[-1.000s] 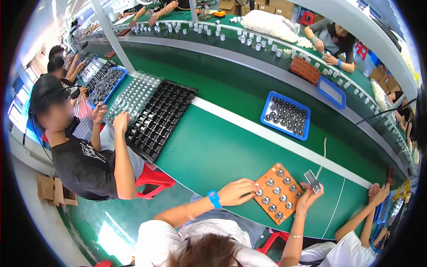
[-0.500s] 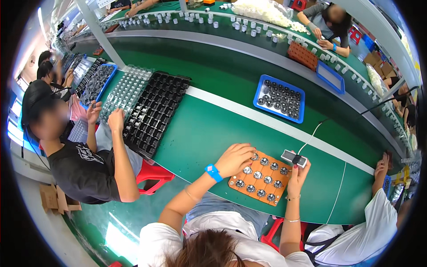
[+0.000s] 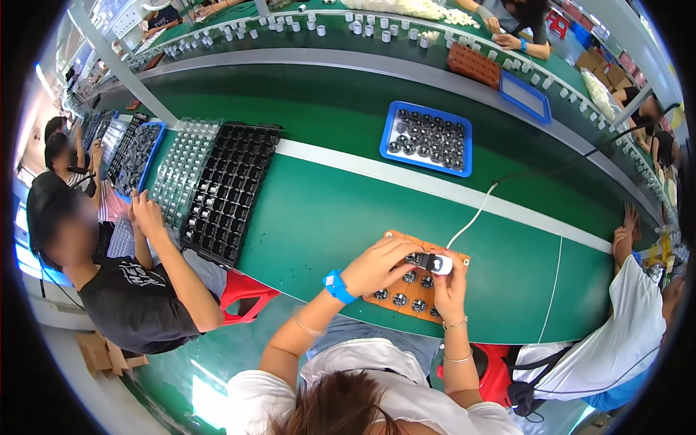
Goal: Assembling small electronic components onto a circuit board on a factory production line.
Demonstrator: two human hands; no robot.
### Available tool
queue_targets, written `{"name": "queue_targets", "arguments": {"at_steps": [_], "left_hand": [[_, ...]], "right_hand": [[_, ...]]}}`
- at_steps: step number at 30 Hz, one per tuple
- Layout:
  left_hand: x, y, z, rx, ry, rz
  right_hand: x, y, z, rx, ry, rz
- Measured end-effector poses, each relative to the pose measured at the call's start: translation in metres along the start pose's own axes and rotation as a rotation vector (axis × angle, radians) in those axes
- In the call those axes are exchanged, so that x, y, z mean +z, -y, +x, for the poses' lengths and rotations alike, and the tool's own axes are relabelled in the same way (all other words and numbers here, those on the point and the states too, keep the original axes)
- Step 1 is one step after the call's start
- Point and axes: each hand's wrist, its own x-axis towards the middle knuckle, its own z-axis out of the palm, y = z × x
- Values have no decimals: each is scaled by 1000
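Note:
Over the orange board [image 3: 462, 259], my left hand [image 3: 378, 268] pinches a small round black-and-silver part [image 3: 414, 258]. Against or just beside that part is the end of a small white and black corded device [image 3: 439, 264], gripped in my right hand [image 3: 451, 290]. A white cable runs from the device up across the table. Several similar round parts [image 3: 399, 299] sit in the board's lower rows. My hands cover much of the board's upper part. Whether the device touches the part cannot be made out.
A blue tray [image 3: 468, 145] of dark round parts stands beyond the board. To the left lie a black compartment tray [image 3: 230, 181] and a clear tray [image 3: 190, 148]. A co-worker [image 3: 123, 283] sits at left; another person's white sleeve [image 3: 623, 304] is at right.
My left hand has lifted a round part and moved right. My right hand has brought the device left and turned it to meet the part over the board. The view has shifted slightly.

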Motion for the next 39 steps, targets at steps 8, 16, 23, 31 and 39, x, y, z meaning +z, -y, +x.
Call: {"name": "queue_targets", "arguments": {"at_steps": [8,16,23,31,39], "left_hand": [[-3,-8,3,-12,-43,30],[5,14,4,-108,34,435],[23,22,20,80,97,354],[18,-7,32,-42,113,82],[25,6,39,-5,151,281]], "right_hand": [[1,18,8,48,-32,170],[-11,17,-1,73,-279,183],[-28,1,-6,99,-153,14],[-23,14,7,24,-158,-119],[-27,11,-6,131,-318,108]]}}
